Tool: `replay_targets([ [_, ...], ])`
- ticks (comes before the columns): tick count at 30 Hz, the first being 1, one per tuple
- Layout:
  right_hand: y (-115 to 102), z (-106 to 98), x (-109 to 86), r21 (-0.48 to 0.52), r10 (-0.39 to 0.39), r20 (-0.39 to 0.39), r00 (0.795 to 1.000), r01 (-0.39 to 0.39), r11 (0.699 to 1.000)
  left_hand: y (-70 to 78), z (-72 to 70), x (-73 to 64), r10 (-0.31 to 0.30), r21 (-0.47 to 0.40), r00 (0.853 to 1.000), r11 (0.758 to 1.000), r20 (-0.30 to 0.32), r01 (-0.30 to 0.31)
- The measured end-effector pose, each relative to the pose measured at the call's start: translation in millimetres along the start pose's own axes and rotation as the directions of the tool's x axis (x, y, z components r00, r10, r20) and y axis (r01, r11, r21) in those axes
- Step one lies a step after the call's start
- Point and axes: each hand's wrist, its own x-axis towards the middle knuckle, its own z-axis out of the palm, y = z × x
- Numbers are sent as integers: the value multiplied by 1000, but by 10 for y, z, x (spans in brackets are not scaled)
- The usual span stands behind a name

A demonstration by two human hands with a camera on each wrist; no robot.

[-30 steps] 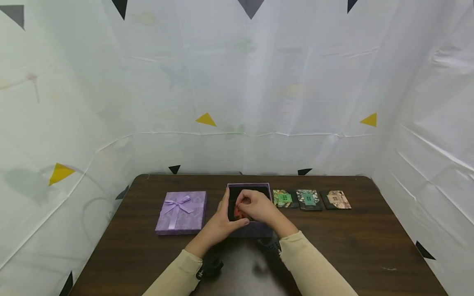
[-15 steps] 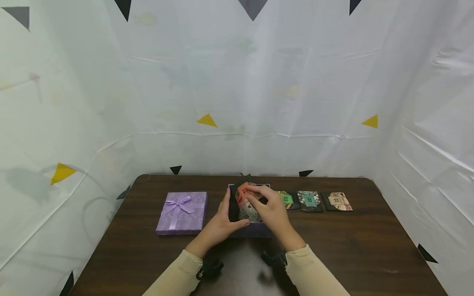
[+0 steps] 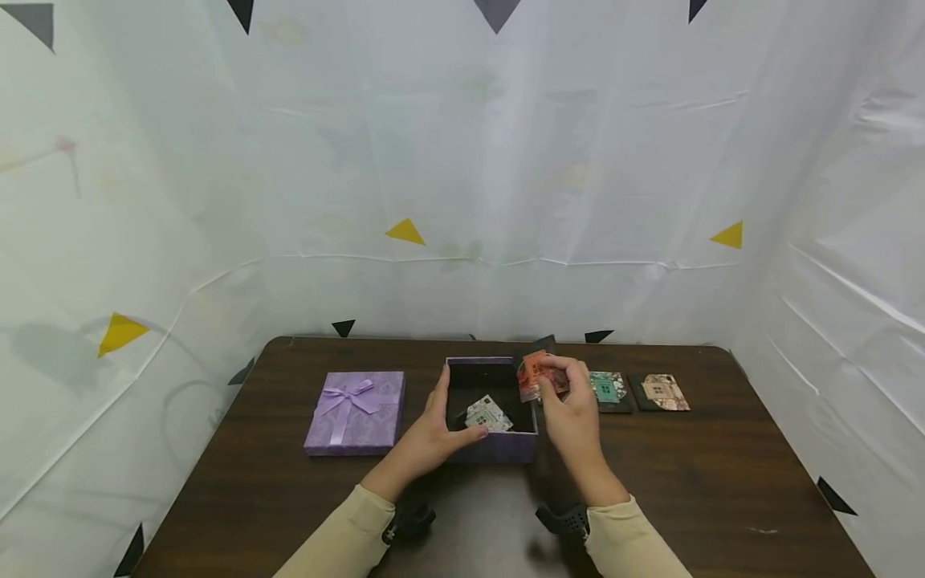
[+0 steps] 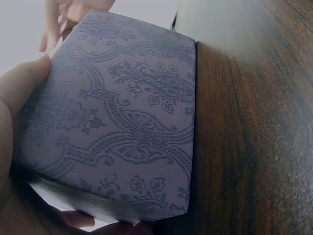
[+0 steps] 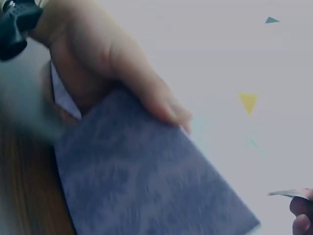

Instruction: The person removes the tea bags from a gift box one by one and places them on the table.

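A purple patterned box (image 3: 491, 449) with a dark inside stands uncovered at the table's middle. My left hand (image 3: 437, 429) holds its near left corner, fingers along the left wall and thumb over the front rim; the left wrist view shows the box's patterned wall (image 4: 117, 107) close up. Above the box's right edge, my right hand (image 3: 576, 421) pinches a small black packet with a red patterned front (image 3: 531, 374). In the right wrist view only the thin edge of that packet (image 5: 287, 193) shows. A whitish patterned packet (image 3: 487, 413) lies inside the box.
Left of the box lies a purple lid (image 3: 354, 413) with a ribbon bow. To the right, a teal-fronted packet (image 3: 607, 388) and a beige-fronted packet (image 3: 661, 392) lie in a row; my right hand covers a green one beside them. White sheeting surrounds the dark wooden table (image 3: 723, 482).
My right hand has lifted the red-fronted packet out of the box and carried it right, uncovering the whitish packet inside. My left hand has stayed on the box.
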Motion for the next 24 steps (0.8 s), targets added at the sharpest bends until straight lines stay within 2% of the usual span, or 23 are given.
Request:
replay_targets([
  [3,46,-124,3,6,17,-49,999,-16,1000,3,-2,-3,-4,8,1000,1000,-3,4],
  [10,220,-379,-61,-87,-8,-146,989,-5,996,16,-8,-15,-10,12,1000,1000,-3,10],
  [14,318,-498,-127,-122,18,-166,986,-39,992,18,-6,-18,-9,11,1000,1000,0,9],
  [17,371,-562,-189,-159,48,-149,988,-71,985,11,-2,-11,-5,11,1000,1000,-2,5],
  [20,421,-596,-253,-200,107,-99,989,-126,972,4,2,-5,3,8,1000,1000,-9,-3],
  [24,513,-605,-335,-245,218,-6,976,-213,946,-7,7,0,12,7,1000,1000,-14,-12],
])
